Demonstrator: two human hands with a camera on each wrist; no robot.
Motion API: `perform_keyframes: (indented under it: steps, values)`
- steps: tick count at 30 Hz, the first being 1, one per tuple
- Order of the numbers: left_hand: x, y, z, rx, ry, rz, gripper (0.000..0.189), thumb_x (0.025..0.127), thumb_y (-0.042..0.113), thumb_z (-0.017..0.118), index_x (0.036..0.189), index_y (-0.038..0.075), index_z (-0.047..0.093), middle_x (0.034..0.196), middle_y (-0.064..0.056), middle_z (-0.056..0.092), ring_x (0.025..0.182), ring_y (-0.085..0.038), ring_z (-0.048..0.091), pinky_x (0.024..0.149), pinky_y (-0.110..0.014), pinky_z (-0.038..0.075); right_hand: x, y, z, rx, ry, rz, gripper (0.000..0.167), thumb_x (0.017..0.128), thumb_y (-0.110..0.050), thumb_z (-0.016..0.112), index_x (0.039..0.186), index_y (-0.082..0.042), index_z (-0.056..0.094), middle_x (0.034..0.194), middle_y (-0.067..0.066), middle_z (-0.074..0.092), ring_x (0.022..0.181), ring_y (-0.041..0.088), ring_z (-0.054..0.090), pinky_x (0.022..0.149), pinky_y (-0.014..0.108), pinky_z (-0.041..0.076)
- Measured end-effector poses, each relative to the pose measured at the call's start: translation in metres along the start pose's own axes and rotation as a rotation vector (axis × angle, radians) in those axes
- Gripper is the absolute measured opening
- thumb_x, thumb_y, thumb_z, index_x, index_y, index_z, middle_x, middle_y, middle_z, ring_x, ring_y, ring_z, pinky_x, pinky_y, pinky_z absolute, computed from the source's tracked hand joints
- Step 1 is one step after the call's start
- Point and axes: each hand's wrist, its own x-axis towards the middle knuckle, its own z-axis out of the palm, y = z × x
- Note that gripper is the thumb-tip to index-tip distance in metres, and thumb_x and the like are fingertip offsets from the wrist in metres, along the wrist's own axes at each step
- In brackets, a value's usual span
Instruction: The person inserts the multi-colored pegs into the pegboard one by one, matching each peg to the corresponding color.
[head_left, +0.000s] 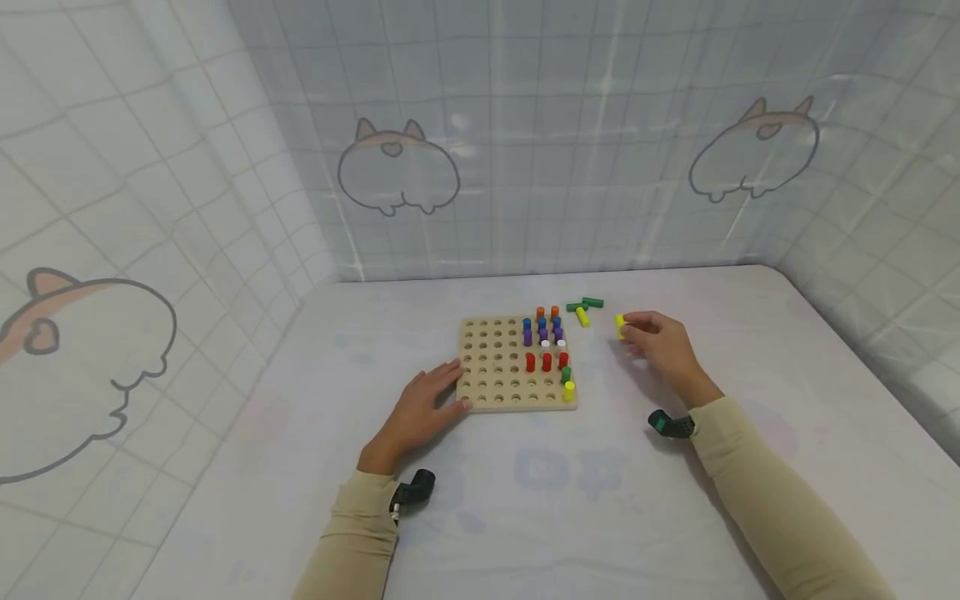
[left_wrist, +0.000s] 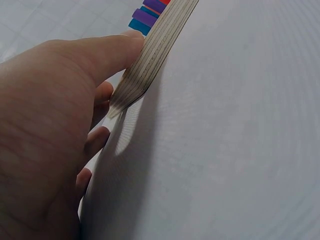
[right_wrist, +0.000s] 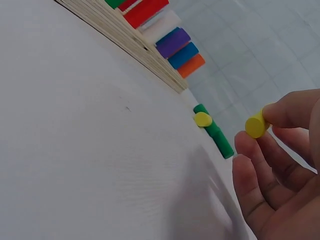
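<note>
A wooden pegboard (head_left: pixel 487 406) lies on the table with rows of holes, and coloured pegs stand along its right side. My left hand (head_left: pixel 420 410) rests at the board's near left corner. Its thumb (left_wrist: pixel 117 50) touches the front edge, and the other fingers lie along the left side. To the right of the board, my right hand (head_left: pixel 663 343) pinches a yellow peg (right_wrist: pixel 256 126) between thumb and fingertips, raised above the table. Another yellow peg (head_left: pixel 582 317) and two green pegs (head_left: pixel 592 302) lie loose beyond the board's far right corner.
Standing in the board are red pegs (head_left: pixel 547 362), white, purple, blue and orange ones, a green peg (head_left: pixel 566 375) and a yellow one at the near right corner. A pale cloth (head_left: pixel 525 517) covers the table. Tile-patterned curtains (head_left: pixel 555 192) enclose its back and sides.
</note>
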Motion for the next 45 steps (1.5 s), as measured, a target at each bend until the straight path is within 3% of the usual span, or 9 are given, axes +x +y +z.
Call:
perform_keyframes:
  steps: [5,12,16,28,37,45]
  values:
    - [0.001,0.000,0.001,0.002,-0.012,-0.014,0.067,0.098,0.044,0.062,0.153,0.010,0.043,0.160,0.001,0.034,0.149,-0.022,0.028,0.122,-0.047,0.013,-0.006,-0.002,0.003,0.001,-0.037,0.003,0.042,0.098,-0.029,0.066,0.134,-0.009,0.059,0.123,0.015,0.062,0.102,0.026,0.065,0.077,0.025,0.057]
    - [0.001,0.005,-0.001,0.004,0.005,0.025,0.067,0.098,0.042,0.063,0.151,0.006,0.044,0.160,-0.005,0.036,0.147,-0.027,0.030,0.121,-0.052,0.015,-0.008,-0.002,0.006,-0.007,-0.061,-0.009,0.044,0.100,-0.032,0.065,0.138,-0.011,0.058,0.124,0.014,0.061,0.104,0.028,0.066,0.079,0.026,0.057]
    - [0.000,0.006,-0.002,0.010,0.003,0.017,0.068,0.098,0.042,0.063,0.152,0.006,0.044,0.160,-0.006,0.036,0.147,-0.027,0.030,0.121,-0.051,0.014,-0.007,-0.002,0.008,0.003,-0.066,-0.018,0.046,0.099,-0.032,0.065,0.140,-0.012,0.057,0.123,0.014,0.062,0.103,0.029,0.066,0.079,0.027,0.058]
    - [-0.003,0.000,-0.001,0.012,0.003,0.005,0.067,0.098,0.044,0.063,0.152,0.008,0.045,0.160,-0.005,0.035,0.147,-0.027,0.030,0.121,-0.051,0.014,-0.018,-0.008,0.019,0.010,-0.156,-0.056,0.048,0.100,-0.030,0.063,0.144,-0.011,0.055,0.123,0.014,0.062,0.104,0.028,0.066,0.083,0.028,0.057]
    - [-0.004,0.001,0.001,0.006,0.004,0.000,0.068,0.098,0.043,0.063,0.152,0.007,0.044,0.160,-0.005,0.035,0.148,-0.027,0.029,0.121,-0.050,0.013,-0.027,-0.022,0.027,0.217,-0.201,0.008,0.047,0.101,-0.020,0.063,0.142,-0.003,0.051,0.125,0.019,0.055,0.104,0.023,0.068,0.086,0.029,0.057]
    - [-0.001,0.003,0.000,0.010,0.009,0.017,0.067,0.097,0.042,0.063,0.151,0.006,0.045,0.160,-0.006,0.036,0.147,-0.028,0.030,0.121,-0.051,0.014,-0.030,-0.024,0.035,0.263,-0.234,0.013,0.042,0.101,-0.016,0.062,0.139,-0.001,0.050,0.126,0.023,0.060,0.104,0.026,0.068,0.087,0.031,0.057]
